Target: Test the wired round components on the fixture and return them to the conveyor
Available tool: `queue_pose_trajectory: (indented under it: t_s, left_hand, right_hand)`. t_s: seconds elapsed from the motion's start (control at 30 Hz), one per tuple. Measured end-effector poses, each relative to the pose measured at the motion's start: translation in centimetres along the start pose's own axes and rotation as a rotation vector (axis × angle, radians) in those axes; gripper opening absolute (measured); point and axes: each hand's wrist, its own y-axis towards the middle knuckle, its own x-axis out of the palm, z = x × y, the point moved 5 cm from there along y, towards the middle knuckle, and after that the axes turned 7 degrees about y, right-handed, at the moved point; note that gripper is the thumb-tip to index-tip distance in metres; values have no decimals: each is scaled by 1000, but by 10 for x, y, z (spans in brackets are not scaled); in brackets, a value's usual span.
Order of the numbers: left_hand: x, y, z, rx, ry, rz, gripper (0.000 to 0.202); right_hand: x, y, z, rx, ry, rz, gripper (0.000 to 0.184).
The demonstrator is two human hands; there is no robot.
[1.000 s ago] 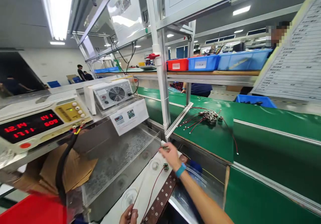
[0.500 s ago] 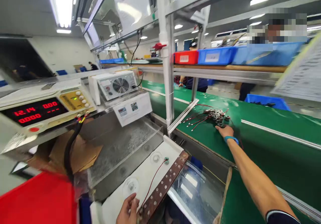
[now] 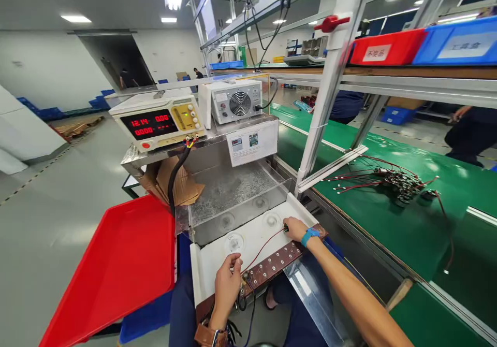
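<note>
At lower centre of the frame, the right hand (image 3: 297,229) pinches a small circuit board (image 3: 286,228) over the white panel (image 3: 254,238), its red wire (image 3: 263,245) slanting down toward the left hand (image 3: 227,286). That hand's fingers curl close together; whether they grip the wire cannot be told. Wired boards (image 3: 404,185) lie heaped on the green table (image 3: 367,222) at right.

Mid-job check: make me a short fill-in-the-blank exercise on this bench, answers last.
1. The bare right hand, its fingertips at a small dark circuit board, wears a plain wristband coloured ____.
2. The bare left hand wears a wide wrist strap coloured ____.
3. The cream box-shaped power supply with red digits reads 12.14 at top left and ____ at top right.
4. The heap of small dark boards with red wires lies on a flat surface coloured ____.

Missing words: blue; brown; 0.00; green.
</note>
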Motion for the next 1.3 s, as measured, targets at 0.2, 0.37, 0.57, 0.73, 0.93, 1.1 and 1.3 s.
queue_pose_trajectory:
  t_s: [0.2, 0.37, 0.57, 0.73, 0.93, 1.1, 1.3]
  left_hand:
    - [0, 6, 12, 79, 51, 110, 64]
    - [-21, 23, 32, 45, 94, 8, 28]
    - [-97, -7, 12, -142, -95, -105, 34]
    - [-106, -67, -6, -303, -304, -434, 41]
    - [-58, -107, -8, -387, -580, -691, 49]
    - [-38, -106, 30, -381, -736, -722, 50]
    - [-30, -96, 66, -298, -779, -768, 45]
  right_hand:
    - [-5, 2, -66, -348, 436, 104, 33]
    - [10, 18, -145, -471, 467, 141, 30]
    - [60, 28, -194, -434, 6, 66, 22]
    - [80, 22, -198, -390, -53, 60, 23]
    - [82, 24, -190, -343, -53, 51, 32]
    - [83, 26, -187, -302, -90, 28, 42]
    - [88, 29, -186, -270, -117, -3, 47]
